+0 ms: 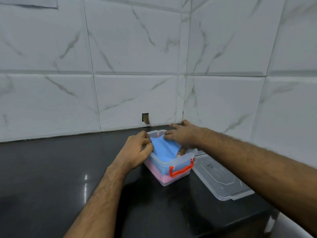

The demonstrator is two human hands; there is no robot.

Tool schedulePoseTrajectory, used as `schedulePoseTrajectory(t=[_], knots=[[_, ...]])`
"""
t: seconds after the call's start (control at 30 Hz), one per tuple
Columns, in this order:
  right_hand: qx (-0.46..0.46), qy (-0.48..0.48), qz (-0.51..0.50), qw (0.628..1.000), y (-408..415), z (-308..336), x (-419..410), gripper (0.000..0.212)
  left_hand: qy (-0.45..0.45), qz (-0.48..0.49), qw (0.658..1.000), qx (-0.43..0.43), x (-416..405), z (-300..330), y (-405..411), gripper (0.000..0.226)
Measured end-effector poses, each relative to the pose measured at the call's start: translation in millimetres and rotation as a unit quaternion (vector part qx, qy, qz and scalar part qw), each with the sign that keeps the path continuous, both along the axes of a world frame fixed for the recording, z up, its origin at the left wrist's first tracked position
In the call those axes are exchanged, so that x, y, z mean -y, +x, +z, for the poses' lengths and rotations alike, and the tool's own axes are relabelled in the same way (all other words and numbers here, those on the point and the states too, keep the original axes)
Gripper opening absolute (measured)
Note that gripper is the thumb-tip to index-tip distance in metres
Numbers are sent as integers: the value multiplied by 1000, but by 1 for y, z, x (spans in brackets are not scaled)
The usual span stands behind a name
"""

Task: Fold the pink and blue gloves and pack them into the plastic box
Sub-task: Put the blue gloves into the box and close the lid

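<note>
1. Pink glove material [165,179] is seen at the bottom of the small clear plastic box with the red clip handle [171,166], so that part looks packed.
2. The folded blue glove [164,150] is being tucked in on top; its left edge is pinched by the left hand [137,150], while it is pressed down by the flat right hand [183,134].
3. The clear plastic lid [221,177] lies beside the box on the black countertop [42,169]; closing, if wanted, is judged outstanding.
</note>
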State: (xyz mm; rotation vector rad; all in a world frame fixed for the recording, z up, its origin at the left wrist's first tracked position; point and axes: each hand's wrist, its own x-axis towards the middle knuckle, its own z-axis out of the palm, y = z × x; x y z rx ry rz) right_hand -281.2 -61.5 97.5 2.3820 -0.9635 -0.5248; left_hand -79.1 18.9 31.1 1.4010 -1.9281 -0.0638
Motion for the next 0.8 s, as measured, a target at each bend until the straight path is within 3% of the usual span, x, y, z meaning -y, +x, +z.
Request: schedulePoseTrajectory(t=[0.13,0.33,0.4,0.5,0.57,0.63,0.8], knots=[[36,-29,7,999,-14,-7,-7,82,-60,51,994,73,2,-8,3,58],[162,1,-41,986,-31,-3,-27,52,-148,83,984,60,3,-12,0,67],[270,40,-70,960,-37,-11,-35,41,-178,61,981,50,0,-10,-5,65],[449,78,-88,886,-46,-30,-49,35,-200,2,979,41,-6,-7,-15,64],[520,68,-88,847,-50,-44,-62,48,-191,-36,980,34,-10,-5,-23,71],[548,38,-86,831,-54,-57,-74,54,-152,-62,986,21,-14,-6,-30,77],[574,-10,-19,819,-56,-77,-109,37,-60,-81,993,-60,-10,-10,-31,75]])
